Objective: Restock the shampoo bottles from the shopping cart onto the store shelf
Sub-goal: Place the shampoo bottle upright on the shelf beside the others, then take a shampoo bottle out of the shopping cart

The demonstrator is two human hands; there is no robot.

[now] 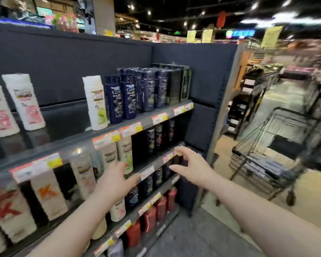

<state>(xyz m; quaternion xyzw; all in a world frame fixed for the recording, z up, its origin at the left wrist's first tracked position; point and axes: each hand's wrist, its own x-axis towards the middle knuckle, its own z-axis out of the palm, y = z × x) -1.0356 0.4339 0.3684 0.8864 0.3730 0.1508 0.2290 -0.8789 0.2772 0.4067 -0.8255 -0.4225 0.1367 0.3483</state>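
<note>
The shampoo bottles stand in rows on the store shelf [72, 140] at the left. On the top level, two white bottles with pink labels [23, 102] stand at the far left. After a bare stretch comes a white bottle with a green label [96, 102], and touching it on the right is a tight row of dark blue bottles [129, 93]. Dark boxes [178, 85] close that row at the right end. On the level below there are more white bottles [123, 154] and dark bottles [159, 135]. Lower down stand white bottles marked with an orange or red K [48, 193], and nearer the floor are red bottles [150, 217]. Orange, white and yellow price tags [131, 129] line each shelf edge.

Both bare arms reach forward in front of the lower levels. The left hand [117, 179] is flat, with its fingers straight and pointing right along the shelf front, and it holds nothing. The right hand [191, 164] is just beside it to the right, near the shelf's right end. Its fingers and thumb are curved and spread apart, and it grips nothing that can be made out.

The black wire shopping cart [252, 141] stands well apart to the right, on the aisle floor [183, 234]. Dark items lie low in its basket, too blurred to identify. The far side of the store is smeared by motion.
</note>
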